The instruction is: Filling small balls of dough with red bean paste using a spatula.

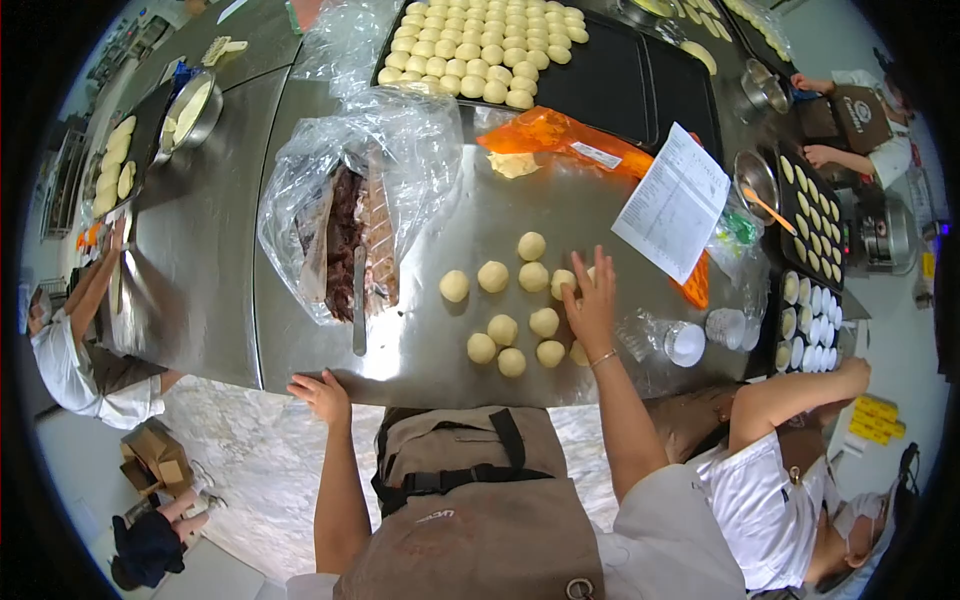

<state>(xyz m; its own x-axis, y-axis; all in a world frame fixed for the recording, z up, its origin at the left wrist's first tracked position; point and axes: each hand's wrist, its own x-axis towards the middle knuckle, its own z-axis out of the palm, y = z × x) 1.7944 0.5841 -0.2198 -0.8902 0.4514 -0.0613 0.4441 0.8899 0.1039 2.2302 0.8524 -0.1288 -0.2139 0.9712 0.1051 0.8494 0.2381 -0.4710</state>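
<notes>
Several round, pale dough balls sit in a loose group on the steel table in front of me. My right hand reaches over the group's right side, fingers stretched out, touching or nearly touching a dough ball beside its thumb. Part of another ball shows behind its fingers. At the table's near edge my left hand rests with fingers spread, holding nothing. Between the hands and farther off, an opened clear plastic bag holds a dark brown paste; a flat metal spatula lies on it.
A black tray partly filled with dough balls stands at the back. Nearby lie an orange plastic bag and a printed sheet. White paper cups stand right. A co-worker sits close on my right; others work at both sides.
</notes>
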